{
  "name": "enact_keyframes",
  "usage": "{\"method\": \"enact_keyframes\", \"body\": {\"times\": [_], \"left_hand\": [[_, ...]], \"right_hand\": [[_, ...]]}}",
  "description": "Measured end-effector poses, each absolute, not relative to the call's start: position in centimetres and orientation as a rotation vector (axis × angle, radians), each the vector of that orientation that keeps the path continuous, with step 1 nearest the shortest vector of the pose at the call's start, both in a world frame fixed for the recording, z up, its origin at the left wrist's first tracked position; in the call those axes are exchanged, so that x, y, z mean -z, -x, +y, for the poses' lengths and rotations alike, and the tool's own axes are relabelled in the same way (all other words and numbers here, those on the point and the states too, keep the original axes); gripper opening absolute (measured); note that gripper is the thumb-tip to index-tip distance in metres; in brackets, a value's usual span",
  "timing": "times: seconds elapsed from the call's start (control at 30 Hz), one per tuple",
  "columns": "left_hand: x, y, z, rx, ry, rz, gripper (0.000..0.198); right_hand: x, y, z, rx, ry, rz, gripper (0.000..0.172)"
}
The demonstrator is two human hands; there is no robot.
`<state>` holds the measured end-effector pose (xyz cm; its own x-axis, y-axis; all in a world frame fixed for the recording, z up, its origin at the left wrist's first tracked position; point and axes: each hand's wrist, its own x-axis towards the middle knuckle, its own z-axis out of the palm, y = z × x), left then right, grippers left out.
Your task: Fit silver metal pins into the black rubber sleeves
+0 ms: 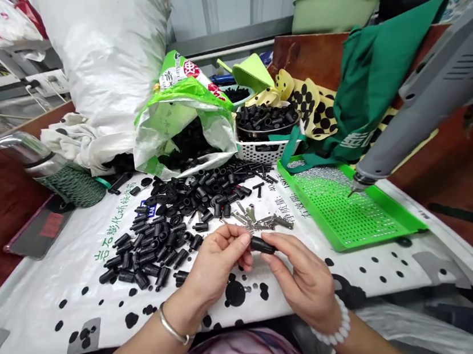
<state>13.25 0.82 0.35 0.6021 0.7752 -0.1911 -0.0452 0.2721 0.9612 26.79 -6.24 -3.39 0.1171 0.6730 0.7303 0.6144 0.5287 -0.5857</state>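
Observation:
Between my two hands, above the white sheet, is a small black plastic cylinder (262, 245). The thumb and fingers of my left hand (221, 259) pinch at its left end; whether a smaller part sits between them is hidden. My right hand (302, 275) grips the cylinder's right end between thumb and fingertips. Just beyond the hands lie several small metal strips (263, 219). To the left spreads a big heap of black plastic parts (162, 238), many of them short tubes like the held one.
A green perforated tray (366, 218) with tiny metal pieces stands right, under a grey electric screwdriver (403, 99). Behind the heap are an open green-white bag (186, 114) and a white basket (259, 151) bearing a bowl of black parts. A flask (58, 170) and phone (38, 227) lie left.

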Motion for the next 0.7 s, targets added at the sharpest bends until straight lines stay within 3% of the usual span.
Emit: {"method": "enact_keyframes", "body": {"times": [0.23, 0.5, 0.7], "left_hand": [[0.4, -12.1, 0.5, -0.752, -2.073, 0.773, 0.026], [0.0, -12.4, 0.0, -0.756, -1.979, 0.87, 0.033], [0.1, -11.9, -0.2, -0.852, -2.253, 0.815, 0.027]], "right_hand": [[3.4, -26.9, -6.5, -0.015, 1.114, -1.616, 0.045], [3.2, -26.6, -6.7, 0.056, 1.098, -1.715, 0.042], [3.4, -25.9, -7.4, -0.248, 1.14, -1.549, 0.036]]}}
